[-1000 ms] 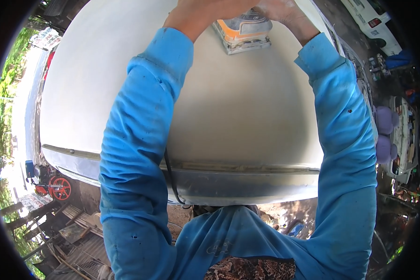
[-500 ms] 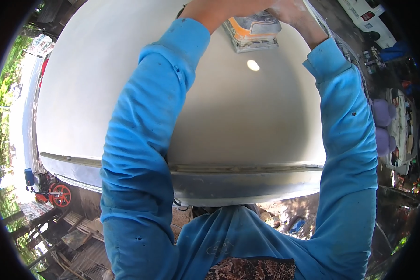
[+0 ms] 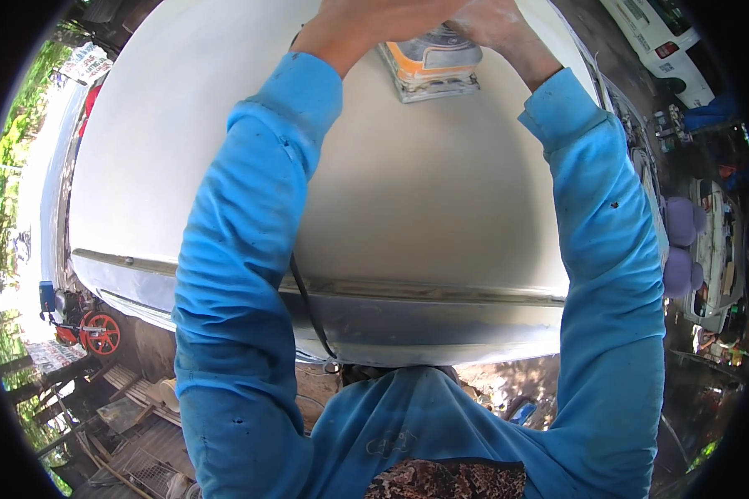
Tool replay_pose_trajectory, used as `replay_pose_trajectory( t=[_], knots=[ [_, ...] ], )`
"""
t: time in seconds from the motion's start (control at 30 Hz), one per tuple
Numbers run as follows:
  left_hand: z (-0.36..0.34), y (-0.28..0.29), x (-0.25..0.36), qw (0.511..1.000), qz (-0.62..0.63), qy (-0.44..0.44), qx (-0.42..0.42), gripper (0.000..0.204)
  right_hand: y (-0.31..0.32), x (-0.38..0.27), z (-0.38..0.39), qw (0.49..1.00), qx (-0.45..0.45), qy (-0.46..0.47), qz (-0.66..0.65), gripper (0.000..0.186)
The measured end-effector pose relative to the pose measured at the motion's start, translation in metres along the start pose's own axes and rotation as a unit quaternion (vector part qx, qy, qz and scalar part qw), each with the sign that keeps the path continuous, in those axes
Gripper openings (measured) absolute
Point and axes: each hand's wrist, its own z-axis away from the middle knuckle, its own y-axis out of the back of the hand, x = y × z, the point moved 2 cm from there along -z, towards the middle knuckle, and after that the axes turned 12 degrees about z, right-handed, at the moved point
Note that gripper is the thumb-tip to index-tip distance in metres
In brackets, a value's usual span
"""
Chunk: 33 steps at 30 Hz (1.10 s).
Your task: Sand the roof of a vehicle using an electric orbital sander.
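Note:
A dusty orange and grey power sander (image 3: pixel 429 71) rests on a pale, curved vehicle roof (image 3: pixel 408 191) near the top of the view. My left hand (image 3: pixel 362 25) is closed on the sander's top from the left. My right hand (image 3: pixel 508 37) grips it from the right, its fingers pale with dust. The fingertips of both hands are partly hidden at the top edge. A black cord (image 3: pixel 304 303) runs down across the roof's edge beside my left sleeve.
A metal roof rail (image 3: pixel 408 295) crosses below the sander. A red-wheeled motorcycle (image 3: pixel 100 333) and bamboo planks (image 3: pixel 125 387) are at lower left. A white vehicle (image 3: pixel 670 58), purple seats (image 3: pixel 681 220) and a second pale vehicle body (image 3: pixel 716 274) lie along the right.
Both hands and the sander shifted right half a second ago and have since moved back left. The cord shows again beside my left sleeve.

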Motion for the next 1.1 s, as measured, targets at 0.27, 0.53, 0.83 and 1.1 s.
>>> replay_pose_trajectory(
  t=[0.27, 0.53, 0.83, 1.1],
  knots=[
    [0.024, 0.034, -0.026, 0.999, -0.013, 0.009, 0.044, 0.042, -0.032, -0.036, -0.029, 1.000, -0.005, 0.009, -0.022, 0.042],
    [0.035, 0.049, -0.035, 0.998, -0.010, 0.008, 0.055, 0.041, -0.045, -0.056, -0.039, 0.999, 0.020, 0.041, -0.010, 0.041],
    [0.029, 0.026, -0.011, 0.998, 0.025, -0.026, 0.044, 0.043, -0.026, -0.036, -0.015, 0.997, -0.009, 0.011, 0.075, 0.041],
    [0.014, -0.001, 0.016, 0.998, 0.029, -0.046, 0.019, 0.046, 0.005, -0.013, 0.013, 0.997, -0.008, -0.014, 0.081, 0.040]
  ],
)
